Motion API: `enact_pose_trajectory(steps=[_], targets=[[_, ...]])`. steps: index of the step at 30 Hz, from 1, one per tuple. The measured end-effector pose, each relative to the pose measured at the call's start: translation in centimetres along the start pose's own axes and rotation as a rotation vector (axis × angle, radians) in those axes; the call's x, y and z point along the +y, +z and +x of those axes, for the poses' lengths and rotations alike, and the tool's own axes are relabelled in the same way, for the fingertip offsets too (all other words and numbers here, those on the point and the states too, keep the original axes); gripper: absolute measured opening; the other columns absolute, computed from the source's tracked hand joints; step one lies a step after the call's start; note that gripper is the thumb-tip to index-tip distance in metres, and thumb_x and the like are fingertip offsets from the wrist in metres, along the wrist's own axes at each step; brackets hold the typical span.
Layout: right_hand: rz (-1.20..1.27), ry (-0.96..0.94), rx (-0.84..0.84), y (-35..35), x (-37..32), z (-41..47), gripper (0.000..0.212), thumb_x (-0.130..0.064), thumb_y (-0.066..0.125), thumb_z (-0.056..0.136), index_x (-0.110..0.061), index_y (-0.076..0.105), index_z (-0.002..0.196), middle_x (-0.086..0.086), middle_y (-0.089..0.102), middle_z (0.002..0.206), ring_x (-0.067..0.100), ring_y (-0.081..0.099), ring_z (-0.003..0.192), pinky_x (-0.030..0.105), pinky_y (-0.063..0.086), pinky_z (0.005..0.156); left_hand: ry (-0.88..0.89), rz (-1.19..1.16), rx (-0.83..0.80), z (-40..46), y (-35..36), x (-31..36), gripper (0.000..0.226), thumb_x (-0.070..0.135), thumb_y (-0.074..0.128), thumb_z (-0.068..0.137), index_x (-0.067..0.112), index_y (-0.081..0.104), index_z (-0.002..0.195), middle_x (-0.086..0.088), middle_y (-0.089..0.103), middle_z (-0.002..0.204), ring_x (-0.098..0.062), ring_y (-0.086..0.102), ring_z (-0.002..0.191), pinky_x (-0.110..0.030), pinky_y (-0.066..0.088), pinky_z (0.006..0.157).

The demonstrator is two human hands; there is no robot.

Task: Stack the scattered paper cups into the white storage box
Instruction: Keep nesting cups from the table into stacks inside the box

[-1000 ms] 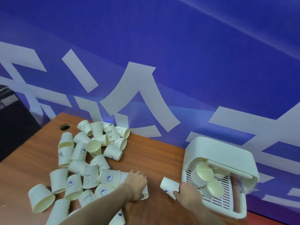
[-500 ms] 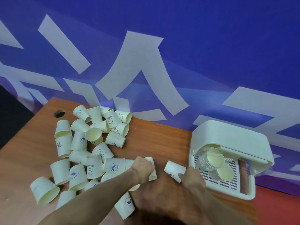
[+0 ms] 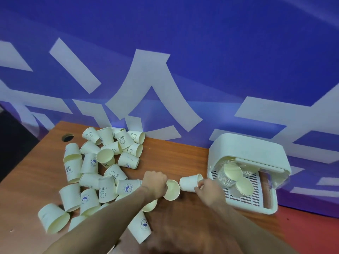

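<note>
The brown wooden counter [image 3: 183,158] carries everything. At its right end lies the white plastic storage box [image 3: 247,149], tipped on its side with the opening toward the person; nested stacks of cups [image 3: 230,176] lie on its slatted floor. Across the left half sprawls a heap of scattered cream paper cups [image 3: 95,169], some upright, most tumbled, printed with small blue marks. The left hand [image 3: 155,183] curls around one cream cup [image 3: 172,189], whose open mouth faces right. The right hand [image 3: 209,188] pinches a second cream cup [image 3: 189,183] at the rim, base pointing left. Both cups lie sideways on nearly one line, base just beside mouth, so nesting them looks like the coming move. The right hand is nearer the box.
</note>
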State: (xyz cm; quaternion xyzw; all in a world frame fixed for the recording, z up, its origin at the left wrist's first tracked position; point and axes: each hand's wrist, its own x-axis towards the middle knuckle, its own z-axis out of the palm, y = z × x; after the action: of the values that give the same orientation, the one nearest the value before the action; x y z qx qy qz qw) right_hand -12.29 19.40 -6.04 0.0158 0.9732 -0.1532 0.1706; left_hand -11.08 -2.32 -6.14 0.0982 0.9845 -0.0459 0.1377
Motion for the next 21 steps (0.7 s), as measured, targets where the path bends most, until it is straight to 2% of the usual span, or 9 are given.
enact_pose_trajectory(steps=[8, 14, 19, 21], targets=[[-0.08, -0.083, 0.11, -2.8, 3.0, -3.3, 0.02, -0.035, 0.056, 0.087, -0.022, 0.071, 0.09, 0.0, 0.069, 0.091, 0.023, 0.066, 0.091, 0.03, 0.049, 0.072, -0.134, -0.161, 0.045, -1.7, -1.8, 2.5, 0.031, 0.039, 0.046, 0.09, 0.016, 0.063, 0.101, -0.005, 0.067, 0.104, -0.028, 0.064, 0.096, -0.031, 0.042, 0.072], [-0.088, -0.125, 0.159, -4.4, 6.7, -5.9, 0.02, -0.035, 0.054, 0.086, -0.02, 0.068, 0.083, 0.0, 0.068, 0.082, 0.022, 0.065, 0.083, 0.03, 0.046, 0.067, -0.203, -0.377, 0.034, -2.1, -3.0, 6.4, 0.023, 0.042, 0.051, 0.084, 0.02, 0.056, 0.08, -0.002, 0.067, 0.093, -0.025, 0.063, 0.085, -0.029, 0.045, 0.07], [-0.044, -0.111, 0.162, -5.7, 10.2, -7.2, 0.022, -0.036, 0.053, 0.085, -0.02, 0.066, 0.081, -0.001, 0.065, 0.079, 0.02, 0.063, 0.078, 0.03, 0.047, 0.066, -0.227, -0.57, -0.019, -1.7, -4.2, 10.8, 0.023, 0.036, 0.056, 0.08, 0.017, 0.062, 0.07, 0.002, 0.066, 0.076, -0.021, 0.062, 0.073, -0.025, 0.043, 0.063], [-0.015, -0.087, 0.173, -6.2, 11.7, -7.6, 0.022, -0.036, 0.052, 0.083, -0.018, 0.064, 0.078, -0.002, 0.064, 0.075, 0.019, 0.062, 0.074, 0.03, 0.047, 0.063, -0.234, -0.64, -0.028, -1.4, -4.6, 12.4, 0.023, 0.033, 0.057, 0.079, 0.018, 0.058, 0.062, 0.005, 0.062, 0.068, -0.021, 0.059, 0.069, -0.024, 0.04, 0.06]])
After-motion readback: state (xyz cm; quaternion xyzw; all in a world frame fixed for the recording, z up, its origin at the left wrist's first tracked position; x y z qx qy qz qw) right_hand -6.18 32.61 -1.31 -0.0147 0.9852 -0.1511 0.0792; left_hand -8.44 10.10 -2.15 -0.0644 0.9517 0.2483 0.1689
